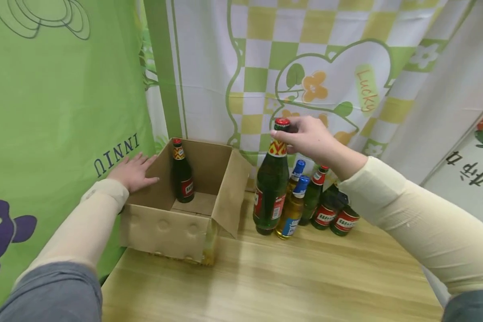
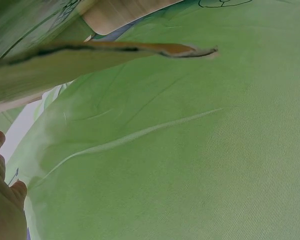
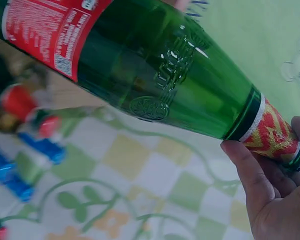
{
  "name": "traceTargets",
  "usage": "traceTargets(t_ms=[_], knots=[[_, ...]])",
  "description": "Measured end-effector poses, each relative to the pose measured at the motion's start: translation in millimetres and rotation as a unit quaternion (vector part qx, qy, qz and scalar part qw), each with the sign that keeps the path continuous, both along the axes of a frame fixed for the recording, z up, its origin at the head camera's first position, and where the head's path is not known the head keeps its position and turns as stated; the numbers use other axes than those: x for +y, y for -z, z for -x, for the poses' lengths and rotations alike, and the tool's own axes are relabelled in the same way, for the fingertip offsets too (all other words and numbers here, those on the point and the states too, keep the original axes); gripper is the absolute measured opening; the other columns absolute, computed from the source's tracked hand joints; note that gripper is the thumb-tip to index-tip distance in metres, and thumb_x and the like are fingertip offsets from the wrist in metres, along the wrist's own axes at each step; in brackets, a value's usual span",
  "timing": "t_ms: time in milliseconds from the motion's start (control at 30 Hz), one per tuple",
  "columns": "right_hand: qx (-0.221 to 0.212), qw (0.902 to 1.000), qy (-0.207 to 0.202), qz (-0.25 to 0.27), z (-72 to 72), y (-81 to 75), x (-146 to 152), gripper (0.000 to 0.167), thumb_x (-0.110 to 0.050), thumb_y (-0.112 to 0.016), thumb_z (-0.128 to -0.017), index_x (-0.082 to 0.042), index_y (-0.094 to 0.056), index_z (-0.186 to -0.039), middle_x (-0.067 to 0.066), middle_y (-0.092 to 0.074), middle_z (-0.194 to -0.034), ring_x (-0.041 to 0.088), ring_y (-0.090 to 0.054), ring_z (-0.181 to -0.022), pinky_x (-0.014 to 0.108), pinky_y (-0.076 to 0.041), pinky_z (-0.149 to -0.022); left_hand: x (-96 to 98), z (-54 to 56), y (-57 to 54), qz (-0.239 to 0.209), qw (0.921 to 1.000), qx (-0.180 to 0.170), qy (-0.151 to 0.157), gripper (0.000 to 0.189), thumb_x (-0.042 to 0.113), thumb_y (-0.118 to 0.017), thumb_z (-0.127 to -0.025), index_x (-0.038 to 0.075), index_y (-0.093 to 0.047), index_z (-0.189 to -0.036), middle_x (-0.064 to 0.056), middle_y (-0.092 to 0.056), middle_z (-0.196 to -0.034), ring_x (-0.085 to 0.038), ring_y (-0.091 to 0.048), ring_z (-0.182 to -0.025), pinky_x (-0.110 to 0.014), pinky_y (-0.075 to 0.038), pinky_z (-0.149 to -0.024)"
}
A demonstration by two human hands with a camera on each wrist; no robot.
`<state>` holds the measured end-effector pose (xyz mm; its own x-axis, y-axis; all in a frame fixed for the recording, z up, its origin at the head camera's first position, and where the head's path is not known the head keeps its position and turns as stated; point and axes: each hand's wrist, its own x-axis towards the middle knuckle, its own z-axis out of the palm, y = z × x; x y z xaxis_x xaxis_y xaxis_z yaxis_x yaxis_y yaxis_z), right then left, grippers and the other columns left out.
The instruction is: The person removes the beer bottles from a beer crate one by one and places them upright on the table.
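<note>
My right hand (image 1: 310, 138) grips a green glass beer bottle (image 1: 271, 183) by its neck, just under the red cap. The right wrist view shows the fingers (image 3: 250, 175) curled at the red and gold neck label. In the head view the bottle hangs upright, overlapping the bottles behind it. A cardboard box (image 1: 165, 226) with its top open stands to the left, and one green bottle (image 1: 181, 179) is upright inside it. Along the box's left side rests my left hand (image 1: 134, 172), fingers spread and straight. Only part of that hand (image 2: 7, 200) shows in the left wrist view.
Two bottles with blue caps, the nearer one amber (image 1: 293, 214), stand right of the held bottle. Several green bottles with red labels (image 1: 344, 221) are beside them on the wooden table (image 1: 290, 277). The box's right flap (image 1: 231, 192) sticks outward. Printed cloth (image 1: 209, 67) hangs behind.
</note>
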<state>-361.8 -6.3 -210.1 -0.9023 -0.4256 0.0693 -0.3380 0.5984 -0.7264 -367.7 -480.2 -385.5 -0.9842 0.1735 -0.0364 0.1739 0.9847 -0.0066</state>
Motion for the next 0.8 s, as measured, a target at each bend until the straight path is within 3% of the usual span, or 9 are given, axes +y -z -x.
traceTargets(t_ms=[133, 367, 433, 500, 600, 700, 800], knots=[[-0.004, 0.9992, 0.019, -0.035, -4.3, 27.1, 32.5, 0.056, -0.041, -0.062, -0.104, 0.003, -0.059, -0.139, 0.021, -0.069, -0.123, 0.026, -0.073, -0.093, 0.031, -0.062, -0.076, 1.8, -1.1, -0.3, -0.005, 1.0, -0.008, 0.004, 0.086, 0.053, -0.048, -0.105, -0.004, -0.018, -0.162, -0.034, -0.024, -0.161, -0.053, -0.014, -0.15, -0.068, -0.006, -0.121], [-0.034, 0.9967, 0.062, -0.04, -7.2, 85.3, 79.8, 0.07, -0.04, -0.063, -0.104, 0.009, -0.044, -0.151, 0.027, -0.066, -0.128, 0.032, -0.074, -0.1, 0.045, -0.06, -0.091, 0.3, -3.8, -1.2, -0.007, 0.9999, -0.009, 0.006, 0.085, 0.05, -0.048, -0.106, -0.006, -0.018, -0.161, -0.035, -0.024, -0.16, -0.055, -0.014, -0.15, -0.069, -0.006, -0.12], [-0.034, 0.9951, 0.075, -0.055, -6.3, 101.4, 92.1, 0.076, -0.042, -0.062, -0.104, 0.01, -0.039, -0.153, 0.029, -0.066, -0.128, 0.032, -0.074, -0.098, 0.044, -0.061, -0.082, -0.8, -3.1, -0.3, -0.01, 0.9999, -0.006, 0.008, 0.085, 0.05, -0.049, -0.105, -0.006, -0.019, -0.161, -0.036, -0.024, -0.16, -0.055, -0.014, -0.149, -0.07, -0.007, -0.12], [-0.033, 0.9932, 0.086, -0.071, -5.0, 116.7, 104.7, 0.079, -0.044, -0.062, -0.104, 0.012, -0.036, -0.154, 0.028, -0.07, -0.119, 0.029, -0.075, -0.092, 0.04, -0.059, -0.068, -1.3, -1.2, 1.0, -0.012, 0.9999, -0.002, 0.01, 0.084, 0.05, -0.049, -0.105, -0.006, -0.02, -0.161, -0.036, -0.024, -0.16, -0.056, -0.015, -0.149, -0.07, -0.007, -0.12], [-0.038, 0.9904, 0.1, -0.088, -1.0, 138.2, 121.6, 0.085, -0.047, -0.06, -0.104, 0.012, -0.029, -0.156, 0.021, -0.074, -0.098, 0.022, -0.07, -0.075, 0.035, -0.045, -0.053, -2.7, -0.2, 3.1, -0.014, 0.9998, -0.001, 0.011, 0.085, 0.053, -0.047, -0.105, -0.005, -0.019, -0.161, -0.036, -0.024, -0.16, -0.056, -0.014, -0.149, -0.07, -0.006, -0.12], [-0.037, 0.9881, 0.111, -0.1, 4.0, 153.7, 135.4, 0.085, -0.046, -0.058, -0.105, 0.015, -0.026, -0.156, 0.011, -0.073, -0.081, 0.017, -0.064, -0.065, 0.035, -0.044, -0.053, -3.8, 0.3, 4.6, -0.012, 0.9998, -0.004, 0.012, 0.086, 0.054, -0.046, -0.105, -0.005, -0.017, -0.161, -0.036, -0.022, -0.161, -0.056, -0.012, -0.149, -0.07, -0.004, -0.119], [-0.029, 0.9867, 0.119, -0.107, 9.5, 163.4, 144.9, 0.084, -0.045, -0.056, -0.106, 0.018, -0.026, -0.154, 0.011, -0.074, -0.081, 0.017, -0.064, -0.062, 0.037, -0.05, -0.062, -4.8, 0.3, 4.7, -0.009, 0.9999, -0.006, 0.013, 0.087, 0.055, -0.044, -0.106, -0.006, -0.016, -0.162, -0.036, -0.022, -0.161, -0.057, -0.012, -0.149, -0.071, -0.004, -0.119]])
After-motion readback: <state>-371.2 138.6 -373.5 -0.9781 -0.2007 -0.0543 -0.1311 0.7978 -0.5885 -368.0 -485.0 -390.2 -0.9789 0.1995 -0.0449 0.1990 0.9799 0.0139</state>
